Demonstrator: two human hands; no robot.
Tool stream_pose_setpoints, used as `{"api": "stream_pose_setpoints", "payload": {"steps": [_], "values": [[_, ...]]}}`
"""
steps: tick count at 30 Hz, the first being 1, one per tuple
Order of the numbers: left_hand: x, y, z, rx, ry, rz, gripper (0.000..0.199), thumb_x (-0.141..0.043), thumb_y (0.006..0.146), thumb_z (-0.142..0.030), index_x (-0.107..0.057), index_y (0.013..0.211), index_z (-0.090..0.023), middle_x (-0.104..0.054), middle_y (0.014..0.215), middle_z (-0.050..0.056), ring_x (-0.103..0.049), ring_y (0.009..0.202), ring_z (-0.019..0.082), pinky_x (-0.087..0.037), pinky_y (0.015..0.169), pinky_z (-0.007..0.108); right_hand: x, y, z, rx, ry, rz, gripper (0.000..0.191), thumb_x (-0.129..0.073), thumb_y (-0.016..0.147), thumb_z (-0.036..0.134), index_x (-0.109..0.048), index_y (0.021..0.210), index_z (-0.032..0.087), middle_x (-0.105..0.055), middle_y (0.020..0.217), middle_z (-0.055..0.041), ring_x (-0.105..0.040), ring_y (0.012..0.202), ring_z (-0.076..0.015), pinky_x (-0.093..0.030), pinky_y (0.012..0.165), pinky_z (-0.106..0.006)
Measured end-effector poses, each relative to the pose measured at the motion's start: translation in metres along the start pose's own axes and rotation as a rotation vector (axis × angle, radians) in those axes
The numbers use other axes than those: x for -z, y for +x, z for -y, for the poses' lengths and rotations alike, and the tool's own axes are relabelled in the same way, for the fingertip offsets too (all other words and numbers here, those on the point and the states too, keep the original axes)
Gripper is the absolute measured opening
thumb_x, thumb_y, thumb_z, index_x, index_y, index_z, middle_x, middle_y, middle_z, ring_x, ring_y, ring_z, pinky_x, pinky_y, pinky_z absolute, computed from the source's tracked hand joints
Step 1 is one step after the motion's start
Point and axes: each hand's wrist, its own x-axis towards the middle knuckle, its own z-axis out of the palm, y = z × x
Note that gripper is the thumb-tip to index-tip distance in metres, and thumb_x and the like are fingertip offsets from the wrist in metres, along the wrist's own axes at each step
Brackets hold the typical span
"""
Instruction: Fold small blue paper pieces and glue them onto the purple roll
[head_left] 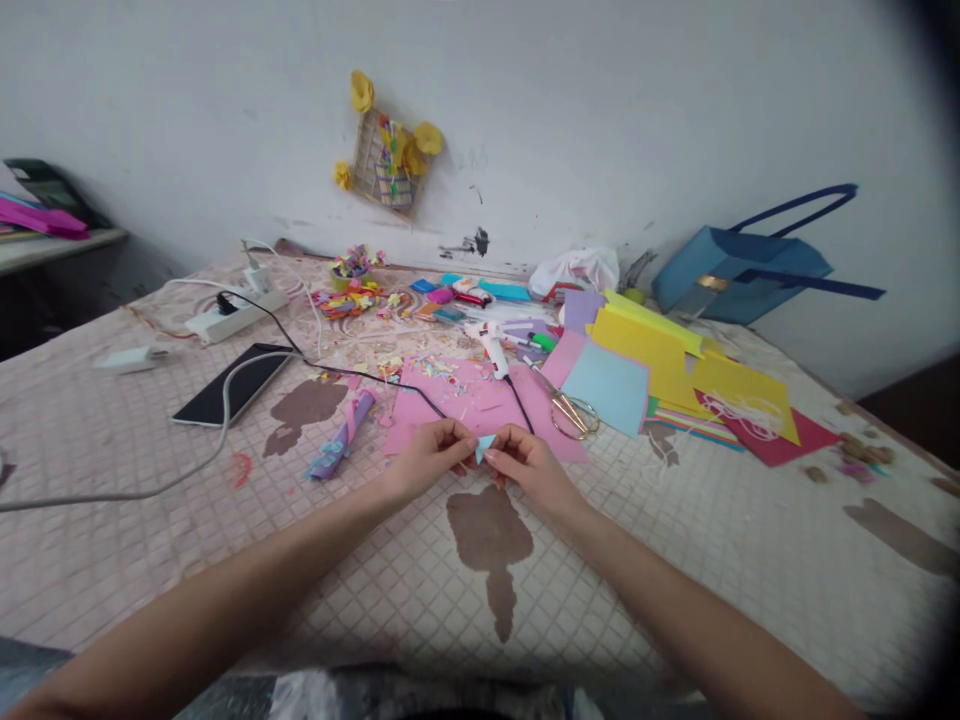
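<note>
Between my two hands is a small piece of light blue paper (484, 448), pinched at its edges. My left hand (435, 452) is closed on its left side, thumb and forefinger together. On the other side my right hand (529, 468) pinches the same piece, fingers curled. Both hands hover at the near edge of a pink sheet (491, 400) strewn with tiny paper bits. Just beyond lies a white glue gun (495, 352), its black cord running toward my hands. Gold-handled scissors (571, 412) rest right of it. A purple paper roll (343, 436) with blue trim lies to the left.
Left are a dark tablet (234, 385), a white power strip (236, 315) and loose cables. Yellow sheets (645, 350) and other coloured papers are stacked at right, with white string (742, 415) on top. A blue bag (742, 270) stands at the back right.
</note>
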Motion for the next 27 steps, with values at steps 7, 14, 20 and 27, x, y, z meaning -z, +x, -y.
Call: {"api": "stream_pose_setpoints", "payload": {"steps": [7,14,20,27], "values": [[-0.0001,-0.0003,-0.0003,0.003,-0.045,0.023,0.025,-0.066,0.072,-0.035,-0.058,0.075,-0.012,-0.061,0.066,0.000,-0.057,0.060,0.010,-0.047,0.061,0.023,-0.0001,-0.0007,-0.0028,0.023,-0.011,-0.054,0.016,-0.063,0.075,0.030,-0.053,0.071,0.018,-0.051,0.059,0.0041,-0.047,0.052,-0.0095,-0.039,0.050,-0.023],[-0.0032,-0.0036,-0.0023,0.026,-0.084,0.014,0.025,-0.067,0.071,-0.035,-0.059,0.075,-0.012,-0.063,0.069,0.002,-0.059,0.064,0.011,-0.047,0.063,0.024,-0.0033,-0.0008,-0.0040,0.036,0.050,-0.107,0.016,-0.065,0.072,0.031,-0.054,0.071,0.019,-0.053,0.063,0.0030,-0.047,0.054,-0.0100,-0.040,0.051,-0.024],[-0.0035,-0.0027,0.0004,0.061,-0.141,0.024,0.025,-0.069,0.070,-0.035,-0.059,0.073,-0.012,-0.065,0.068,0.002,-0.060,0.065,0.011,-0.046,0.064,0.024,-0.0038,0.0000,-0.0074,0.091,0.022,-0.128,0.010,-0.063,0.075,0.027,-0.056,0.075,0.019,-0.055,0.067,0.0026,-0.049,0.055,-0.0104,-0.041,0.053,-0.024],[-0.0021,-0.0028,0.0023,0.129,-0.304,0.046,0.023,-0.070,0.069,-0.031,-0.059,0.074,-0.011,-0.066,0.068,0.003,-0.060,0.065,0.011,-0.045,0.063,0.023,-0.0043,-0.0015,-0.0060,0.174,-0.068,-0.133,0.005,-0.060,0.078,0.024,-0.059,0.078,0.019,-0.057,0.068,0.0014,-0.051,0.058,-0.0116,-0.042,0.055,-0.026]]}}
